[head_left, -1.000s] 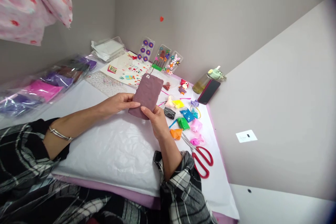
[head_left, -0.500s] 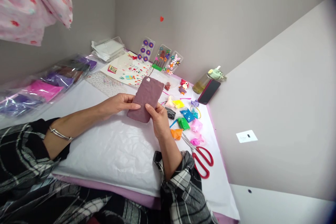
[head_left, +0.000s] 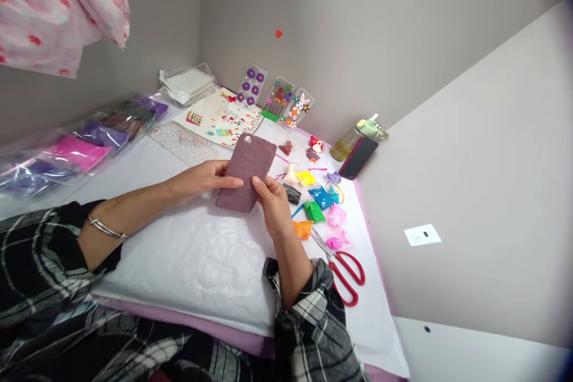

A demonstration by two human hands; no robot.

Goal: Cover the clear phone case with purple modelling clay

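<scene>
A flat mauve phone case (head_left: 246, 170), its surface slightly uneven and with a small opening near the top, is held up above the white padded sheet (head_left: 188, 262). My left hand (head_left: 212, 178) grips its left edge, thumb across the face and fingers behind. On the lower right side, my right hand (head_left: 272, 200) pinches it with the thumb on the front. The fingers behind the case are mostly hidden.
Colourful clay packets (head_left: 314, 212) and red-handled scissors (head_left: 347, 271) lie on the right. A bottle (head_left: 347, 142) and phone (head_left: 359, 157) stand behind them. Decorated cases (head_left: 250, 86) lean on the wall; bagged clay (head_left: 83, 152) lies left, near a drawn sheet (head_left: 203, 113).
The mauve case has tilted slightly in my hands, its top edge shifting a little left. Both hands keep their hold, and the whole view has shifted slightly.
</scene>
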